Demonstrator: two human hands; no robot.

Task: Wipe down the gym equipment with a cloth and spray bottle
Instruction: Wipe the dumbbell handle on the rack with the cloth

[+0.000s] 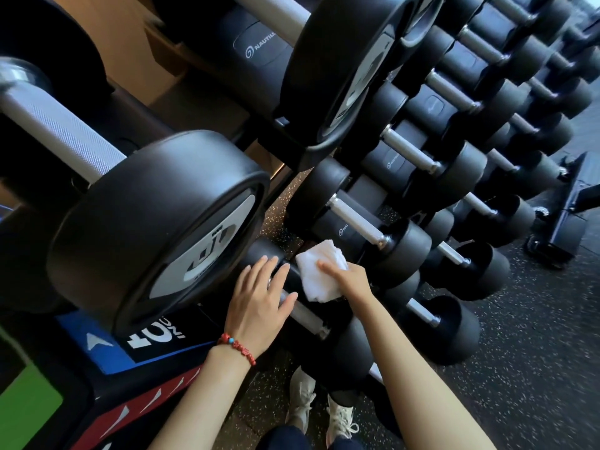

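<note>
A large black dumbbell point(156, 228) with a grey end plate fills the left foreground, above blue and red mats point(107, 352) on the floor. Below it the left hand point(259, 300), a red bead bracelet point(238, 347) at its wrist, lies with relaxed, spread fingers on the handle and inner head of a lower dumbbell point(344, 345). Just to its right the right hand point(347, 276) presses a crumpled white cloth point(319, 274) against that same dumbbell, fingers curled over the cloth's edge, while rows of black dumbbells on the rack point(454, 131) recede to the upper right.
</note>
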